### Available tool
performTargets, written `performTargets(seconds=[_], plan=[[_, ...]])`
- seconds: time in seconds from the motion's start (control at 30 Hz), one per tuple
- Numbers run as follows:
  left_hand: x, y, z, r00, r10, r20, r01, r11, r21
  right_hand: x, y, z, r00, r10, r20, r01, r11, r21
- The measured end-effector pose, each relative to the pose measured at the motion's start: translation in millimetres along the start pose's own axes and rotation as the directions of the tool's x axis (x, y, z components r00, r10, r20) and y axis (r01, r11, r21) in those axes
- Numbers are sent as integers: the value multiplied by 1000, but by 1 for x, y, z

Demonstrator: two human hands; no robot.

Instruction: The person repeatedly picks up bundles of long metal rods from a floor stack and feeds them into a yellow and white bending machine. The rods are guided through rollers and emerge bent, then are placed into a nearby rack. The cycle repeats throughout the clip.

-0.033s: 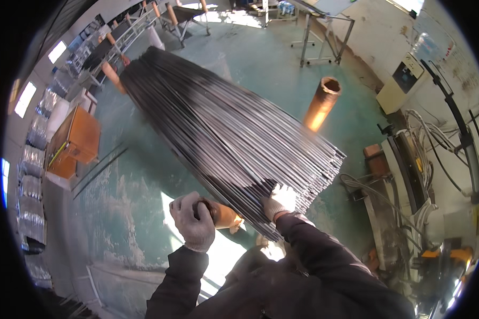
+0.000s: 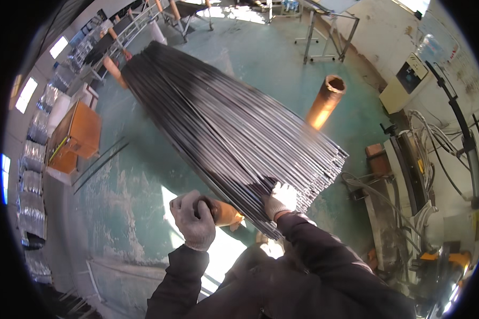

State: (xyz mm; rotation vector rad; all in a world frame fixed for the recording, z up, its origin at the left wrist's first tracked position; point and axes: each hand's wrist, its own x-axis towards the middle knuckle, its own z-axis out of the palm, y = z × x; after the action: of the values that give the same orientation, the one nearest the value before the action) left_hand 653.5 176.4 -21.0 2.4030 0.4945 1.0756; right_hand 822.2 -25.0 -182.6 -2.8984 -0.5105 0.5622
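Note:
A wide layer of long dark rods (image 2: 218, 117) spans the middle, with its near right ends fanned out and bright in the light. My left hand (image 2: 192, 220), in a pale knit glove, is closed on the top rim of an upright brown tube (image 2: 226, 213) beside the near edge of the rods. My right hand (image 2: 280, 200), gloved too, rests on the rods close to their near ends. Its fingers curl down over them, and the fingertips are partly hidden in shadow.
Another brown tube (image 2: 325, 101) stands beyond the rods at right, and one more (image 2: 113, 72) by their far end. Machinery with cables (image 2: 404, 165) lines the right wall. A wooden cabinet (image 2: 79, 133) sits at left, two thin rods (image 2: 102, 167) near it on the green floor.
The view has shifted very slightly. Both hands keep their places on the tube and the rods.

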Motion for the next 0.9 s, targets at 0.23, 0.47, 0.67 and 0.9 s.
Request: performTargets(seconds=[0.23, 0.47, 0.67, 0.9], plan=[[1, 2, 3, 1000, 9, -24, -8, 999, 51, 25, 18, -13, 981, -117, 154, 107, 991, 76], [1, 6, 5, 996, 10, -85, 1, 992, 127, 29, 26, -33, 947, -188, 261, 133, 968, 215], [0, 14, 8, 987, -60, -150, 81, 987, 142, 42, 30, -17, 934, -207, 292, 145, 965, 220], [-1, 38, 10, 986, -3, -164, 39, 975, 217, 61, 48, -50, 944, -155, 290, 100, 976, 195]])
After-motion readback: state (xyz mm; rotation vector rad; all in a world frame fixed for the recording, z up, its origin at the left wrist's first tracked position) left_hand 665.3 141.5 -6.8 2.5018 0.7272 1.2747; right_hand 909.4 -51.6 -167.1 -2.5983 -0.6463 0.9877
